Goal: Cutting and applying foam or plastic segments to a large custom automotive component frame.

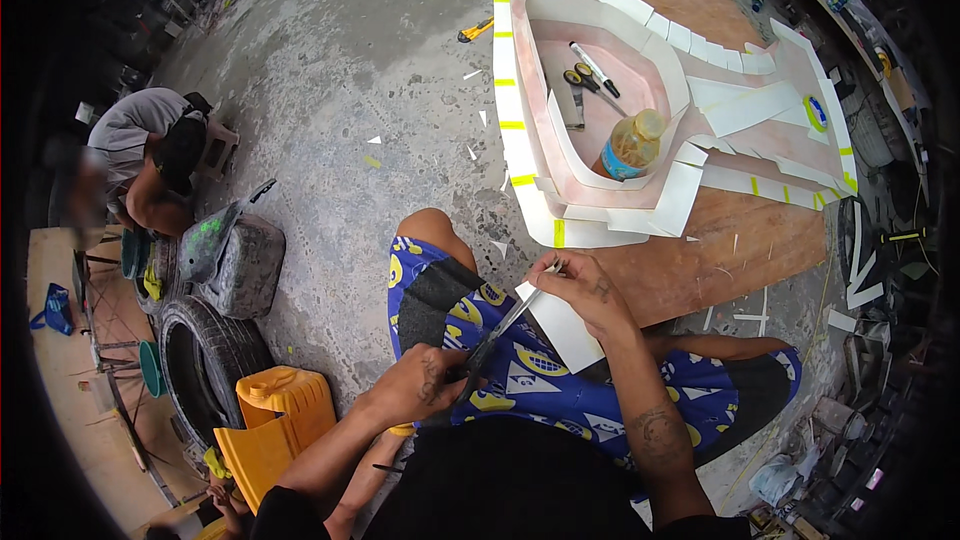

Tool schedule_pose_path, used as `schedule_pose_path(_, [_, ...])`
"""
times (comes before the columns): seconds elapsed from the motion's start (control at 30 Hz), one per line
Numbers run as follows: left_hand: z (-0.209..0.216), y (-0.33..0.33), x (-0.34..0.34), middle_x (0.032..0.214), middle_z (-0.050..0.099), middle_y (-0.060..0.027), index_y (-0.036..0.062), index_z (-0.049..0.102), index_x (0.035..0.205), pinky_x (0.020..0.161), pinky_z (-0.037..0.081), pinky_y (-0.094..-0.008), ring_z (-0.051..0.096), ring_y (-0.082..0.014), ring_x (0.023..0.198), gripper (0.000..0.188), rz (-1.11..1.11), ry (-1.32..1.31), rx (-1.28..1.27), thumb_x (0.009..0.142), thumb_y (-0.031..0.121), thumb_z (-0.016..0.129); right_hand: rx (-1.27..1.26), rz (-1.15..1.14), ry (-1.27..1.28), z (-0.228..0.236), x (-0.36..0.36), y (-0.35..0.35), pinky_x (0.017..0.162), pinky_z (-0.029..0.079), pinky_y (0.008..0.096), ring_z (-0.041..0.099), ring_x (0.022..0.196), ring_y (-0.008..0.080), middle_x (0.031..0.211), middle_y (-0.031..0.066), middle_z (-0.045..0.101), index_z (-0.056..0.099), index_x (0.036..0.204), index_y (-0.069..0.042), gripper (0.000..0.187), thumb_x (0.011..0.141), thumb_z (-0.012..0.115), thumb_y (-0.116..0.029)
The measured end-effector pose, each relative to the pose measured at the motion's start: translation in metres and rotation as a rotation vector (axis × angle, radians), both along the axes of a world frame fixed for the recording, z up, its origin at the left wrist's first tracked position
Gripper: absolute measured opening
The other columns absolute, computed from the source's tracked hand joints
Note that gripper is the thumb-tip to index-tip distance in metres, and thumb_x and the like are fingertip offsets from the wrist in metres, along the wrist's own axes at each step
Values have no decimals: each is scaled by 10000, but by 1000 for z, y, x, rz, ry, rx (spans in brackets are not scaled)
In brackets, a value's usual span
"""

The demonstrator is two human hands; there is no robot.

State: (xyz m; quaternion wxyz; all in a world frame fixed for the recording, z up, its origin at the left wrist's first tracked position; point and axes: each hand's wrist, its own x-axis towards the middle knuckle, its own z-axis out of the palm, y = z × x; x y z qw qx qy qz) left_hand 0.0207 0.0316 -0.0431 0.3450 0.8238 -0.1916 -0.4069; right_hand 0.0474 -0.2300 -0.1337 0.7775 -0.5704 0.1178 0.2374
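My left hand (425, 385) is closed round the dark handles of a pair of scissors (513, 316), whose blades point up and to the right. The blades lie at the edge of a piece of white card (568, 330) over my lap. My right hand (585, 290) pinches the card's upper end, close to the scissor tips. Beyond my hands stands a large shaped form (520, 155) edged with white card strips and yellow tape. In its hollow are a bottle of brownish stuff (632, 145), a second pair of scissors (590, 85) and a marker (595, 70).
A yellow utility knife (475, 31) and white scraps lie on the concrete floor (340, 140). Brown board (740, 250) sits under the form. At left are a tyre (210, 355), a yellow plastic piece (285, 420), a grey container (240, 265) and a crouching person (150, 140).
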Motion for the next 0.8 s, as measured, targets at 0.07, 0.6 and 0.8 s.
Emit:
schedule_pose_path(0.07, [1, 0, -1, 810, 680, -237, -25, 685, 1015, 692, 531, -445, 663, -426, 787, 190, 3, 9, -1, 853, 75, 674, 9, 10, 7, -3, 0, -2, 734, 506, 229, 640, 798, 85, 888, 31, 695, 694, 940, -35, 86, 908, 704, -115])
schedule_pose_path(0.6, [6, 6, -8, 788, 690, -215, -28, 687, 966, 665, 537, -415, 680, -393, 736, 163, 33, -6, 29, 838, 73, 693, -102, -295, -203, -24, -21, 5, 601, 428, 199, 568, 697, 37, 799, 4, 659, 662, 972, -16, 173, 917, 737, -161])
schedule_pose_path(0.8, [-2, 17, -23, 778, 694, -183, -9, 706, 939, 670, 527, -409, 696, -343, 735, 147, 62, -84, 146, 823, 80, 718, -297, -632, -213, -6, -24, -16, 555, 383, 181, 526, 639, 9, 746, -28, 631, 626, 957, -49, 103, 947, 701, -119])
